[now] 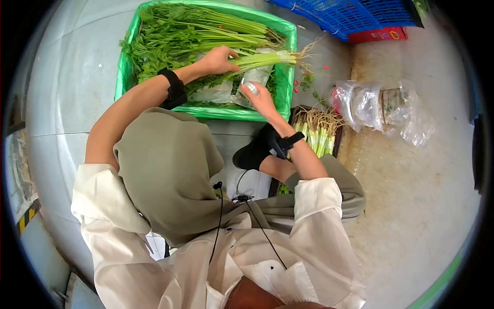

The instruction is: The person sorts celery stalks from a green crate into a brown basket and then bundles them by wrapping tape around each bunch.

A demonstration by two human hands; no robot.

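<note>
My left hand [218, 60] is closed round a bunch of leafy celery [260, 61], whose roots stick out past the right rim of the green-lined crate [154, 109]. A clear band of tape wraps the stalks near the roots. Just below that bunch, my right hand [263, 102] grips a whitish roll of tape [250, 88]. More celery [206, 23] lies in the crate behind my hands, leaves to the left and roots to the right. Pale wrapping [216, 93] shows among the greens under my left wrist.
Beside my right forearm, several rooted bunches [319, 136] stand in a dark crate. Clear plastic bags [368, 105] lie on the floor to the right. A blue crate [355, 15] rests above a red box [378, 35] at the back. Small red rings [296, 86] are scattered nearby.
</note>
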